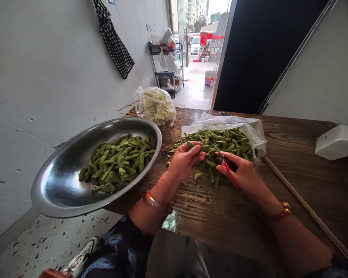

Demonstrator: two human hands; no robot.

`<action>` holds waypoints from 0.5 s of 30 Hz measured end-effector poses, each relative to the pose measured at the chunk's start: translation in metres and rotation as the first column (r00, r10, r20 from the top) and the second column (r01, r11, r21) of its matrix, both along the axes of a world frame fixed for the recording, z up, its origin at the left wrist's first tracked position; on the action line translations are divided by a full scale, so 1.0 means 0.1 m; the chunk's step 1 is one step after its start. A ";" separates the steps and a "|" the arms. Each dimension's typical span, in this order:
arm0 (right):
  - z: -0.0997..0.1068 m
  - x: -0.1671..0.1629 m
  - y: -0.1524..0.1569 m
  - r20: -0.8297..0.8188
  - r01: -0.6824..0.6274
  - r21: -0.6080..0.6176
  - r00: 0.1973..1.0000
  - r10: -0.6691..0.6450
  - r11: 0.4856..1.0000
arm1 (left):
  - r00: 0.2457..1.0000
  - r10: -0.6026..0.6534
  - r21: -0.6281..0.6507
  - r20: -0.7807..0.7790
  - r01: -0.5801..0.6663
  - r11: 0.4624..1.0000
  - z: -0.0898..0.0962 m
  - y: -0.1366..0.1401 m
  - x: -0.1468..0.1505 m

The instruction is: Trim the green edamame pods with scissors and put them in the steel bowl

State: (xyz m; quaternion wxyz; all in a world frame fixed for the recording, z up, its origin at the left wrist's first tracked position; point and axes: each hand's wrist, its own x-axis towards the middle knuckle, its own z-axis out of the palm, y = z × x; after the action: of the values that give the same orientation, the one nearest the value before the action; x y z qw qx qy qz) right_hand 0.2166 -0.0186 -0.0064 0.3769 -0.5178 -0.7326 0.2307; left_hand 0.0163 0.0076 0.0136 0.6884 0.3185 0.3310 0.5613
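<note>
My left hand [187,158] pinches a green edamame pod [206,148] between thumb and fingers, over the heap on the table. In my right hand [239,168] are scissors [228,170] with red handles; their blades reach up and left toward the pod's right end. Whether the blades touch the pod I cannot tell. Beneath and behind both hands lies a pile of edamame pods [234,139], partly on a clear plastic bag [220,122]. To the left, a large steel basin [60,193] holds many more pods [121,158].
A clear bag of cauliflower [158,108] sits at the table's back left, with thin sticks beside it. Long wooden sticks [304,204] lie along the right. A white box [338,143] stands at the right edge. Beyond the table are a cart [169,71] and an open doorway.
</note>
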 end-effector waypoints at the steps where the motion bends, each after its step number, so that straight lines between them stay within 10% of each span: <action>1: 0.00 0.00 -0.01 0.002 -0.004 -0.004 1.000 0.004 1.000 | 1.000 -0.011 0.000 0.006 0.011 1.000 0.00 -0.01 0.00; 15: 0.05 -0.02 -0.05 -0.141 -0.031 -0.163 0.990 0.008 0.986 | 0.978 -0.202 0.029 0.060 0.200 0.979 -0.01 -0.11 0.05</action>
State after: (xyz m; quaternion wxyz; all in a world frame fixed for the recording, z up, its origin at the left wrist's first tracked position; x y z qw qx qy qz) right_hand 0.2142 -0.0240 -0.0015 0.3808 -0.5226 -0.6877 0.3301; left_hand 0.0215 -0.0033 0.0126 0.7479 0.3404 0.2692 0.5023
